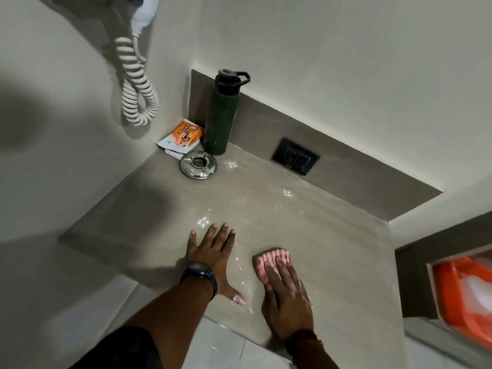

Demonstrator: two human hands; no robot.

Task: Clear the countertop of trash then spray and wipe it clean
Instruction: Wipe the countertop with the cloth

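Observation:
The grey stone countertop is wet, with shiny droplets across its middle. My left hand lies flat on it near the front edge, fingers spread, holding nothing. My right hand presses a folded pink-and-white striped cloth onto the counter just right of the left hand. In the back left corner stand a dark green bottle with a black cap, a round metal ashtray, and orange-and-white packets against the wall.
A white hair dryer with a coiled cord hangs on the left wall. A black socket plate sits in the backsplash. An orange bin with a white liner stands at the right, below counter level.

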